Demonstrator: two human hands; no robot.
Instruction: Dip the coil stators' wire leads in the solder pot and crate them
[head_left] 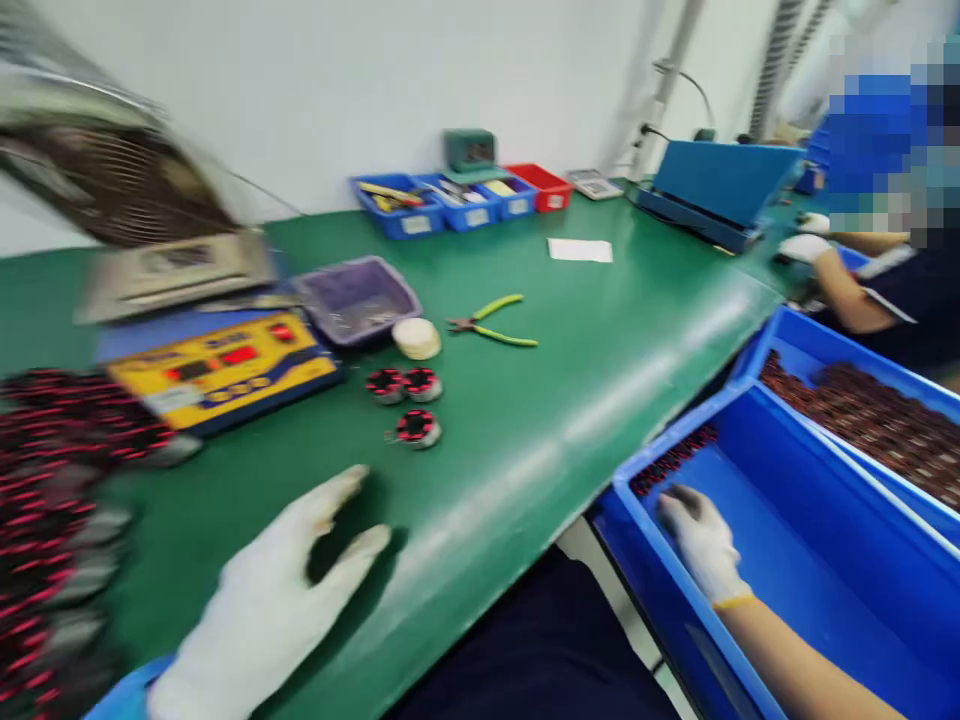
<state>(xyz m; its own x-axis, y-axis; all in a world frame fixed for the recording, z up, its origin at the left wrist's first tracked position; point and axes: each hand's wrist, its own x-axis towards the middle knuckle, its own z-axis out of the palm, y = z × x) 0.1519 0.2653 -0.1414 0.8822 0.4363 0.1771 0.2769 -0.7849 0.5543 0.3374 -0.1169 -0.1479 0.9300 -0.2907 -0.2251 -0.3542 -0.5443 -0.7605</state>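
Observation:
My left hand (pixel 270 600), in a white glove, hovers over the green bench (pixel 570 380) near its front edge, fingers apart and holding nothing. Three small red-and-black wound coils (pixel 405 400) lie on the bench just beyond it. My right hand (pixel 701 540), also gloved, reaches down into a blue crate (pixel 825 560) beside the bench, its fingertips close to a row of the same dark coils (pixel 670 462) along the crate's far wall. Its fingers are curled downward; whether they hold a coil is unclear.
A heap of red-and-black coils (pixel 52 520) fills the left edge. Behind it stand a yellow-faced instrument (pixel 221 368), a purple tray (pixel 356 298), a tape roll (pixel 417 338), yellow-handled pliers (pixel 491 322). Small bins (pixel 457 200) line the wall. A second crate of coils (pixel 877 420) and another gloved person (pixel 847 270) are on the right.

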